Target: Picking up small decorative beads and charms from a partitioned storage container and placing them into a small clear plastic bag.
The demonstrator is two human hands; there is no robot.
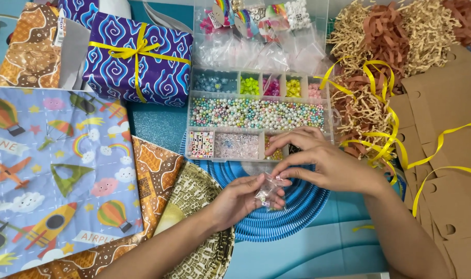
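My left hand [239,200] lies palm up over a blue ribbed round mat [297,212] and holds a small clear plastic bag [267,191] with tiny beads in it. Fingers of my right hand [323,161] pinch the top of that same bag. Just behind both hands stands a clear compartment box [258,113] filled with pastel pearls, coloured beads and letter beads.
A gift box [137,59] in blue swirl paper with a yellow ribbon sits at the back left. Patterned wrapping sheets [54,175] cover the left. Shredded paper [380,36], yellow ribbon [385,124] and brown cardboard tags [442,155] lie at the right. A gold paper plate [194,194] rests beneath my left forearm.
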